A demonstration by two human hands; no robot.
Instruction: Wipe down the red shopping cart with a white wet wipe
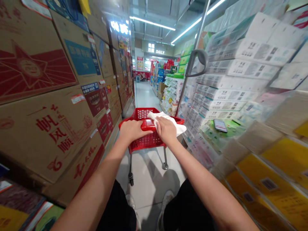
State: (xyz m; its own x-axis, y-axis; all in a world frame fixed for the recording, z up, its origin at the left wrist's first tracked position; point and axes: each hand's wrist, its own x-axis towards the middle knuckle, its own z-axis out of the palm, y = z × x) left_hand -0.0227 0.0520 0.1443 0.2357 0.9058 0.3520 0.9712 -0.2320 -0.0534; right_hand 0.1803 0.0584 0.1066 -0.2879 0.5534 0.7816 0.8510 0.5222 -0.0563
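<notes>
A small red plastic shopping cart (150,145) with a perforated basket stands straight in front of me on thin metal legs with casters. My left hand (132,131) is wrapped over the left part of its red handle (147,124), thumb lying along the bar. On the right part of the same handle, a white cloth (180,127) is draped, and my right hand (166,129) is closed over it, pressing it to the bar. The cloth's loose end sticks out to the right. My palms and the undersides of my fingers are hidden.
Stacked cardboard cartons (45,128) wall the left side. White tissue packs (231,83) and yellow packs (271,166) are piled on the right. A metal pole with a grey handle (204,61) rises just right of the cart. The pale floor (146,93) runs ahead between shelves.
</notes>
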